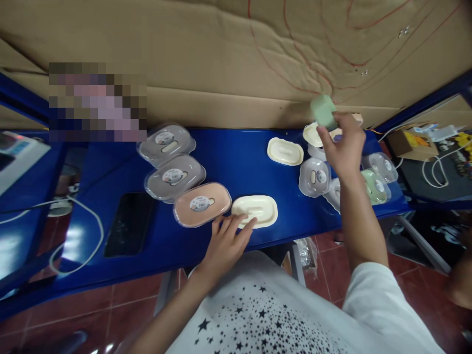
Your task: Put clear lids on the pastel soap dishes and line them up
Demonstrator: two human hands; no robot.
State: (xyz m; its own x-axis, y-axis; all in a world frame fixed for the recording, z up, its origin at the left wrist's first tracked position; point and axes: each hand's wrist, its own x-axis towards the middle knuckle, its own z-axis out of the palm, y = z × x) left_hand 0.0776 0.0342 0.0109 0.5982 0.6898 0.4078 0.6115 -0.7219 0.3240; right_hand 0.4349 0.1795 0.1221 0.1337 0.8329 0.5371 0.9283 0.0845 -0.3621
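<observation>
My left hand point(229, 238) lies with its fingers spread on the near edge of a cream oval dish-shaped piece point(260, 206). To its left is a peach oval container point(195, 216) with a clear lid and a round label. Raised over the back right of the table, my right hand point(345, 142) pinches a small light-green squarish piece point(323, 112), slightly blurred. Beneath and around that hand are cream pieces point(312, 135) and a grey square container point(313, 183), partly hidden. A second cream oval piece point(285, 151) rests at the middle back.
Two grey oval containers point(158, 184) stand behind the peach one. A dark phone point(129, 223) and a white cable point(96, 221) lie at left. Right of my forearm sit a green container point(375, 186) and a clear-lidded one point(383, 166). A cardboard-covered wall point(206, 59) rises behind the blue table.
</observation>
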